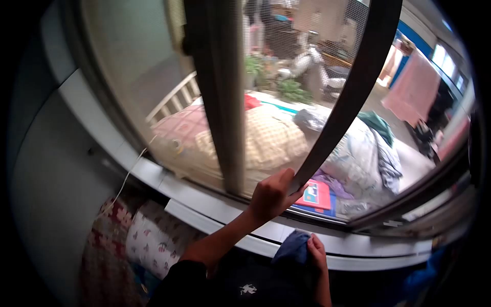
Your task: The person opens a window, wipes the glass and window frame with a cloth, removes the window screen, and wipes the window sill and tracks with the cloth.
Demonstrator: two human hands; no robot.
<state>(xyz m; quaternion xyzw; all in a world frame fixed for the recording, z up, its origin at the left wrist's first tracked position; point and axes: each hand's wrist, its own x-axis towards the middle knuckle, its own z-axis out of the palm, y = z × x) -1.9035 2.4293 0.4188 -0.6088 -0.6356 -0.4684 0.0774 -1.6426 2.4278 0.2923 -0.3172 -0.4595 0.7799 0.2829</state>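
Observation:
My left hand [273,194] is closed around the lower part of the dark frame [335,120] of a sliding window screen. Fine mesh [332,30] fills that frame, and bedding shows through it. Lower down, close to my body, my right hand [317,250] pinches a dark blue cloth [292,248] by its right edge. The cloth hangs bunched in front of the white sill [342,250].
Beyond the window lie a yellow checked cover [273,135], a patterned white quilt [353,156] and a red booklet [314,194]. A pink cloth [415,84] hangs at the right. Inside, a printed white pillow [153,238] and a white cord [125,179] are at the left.

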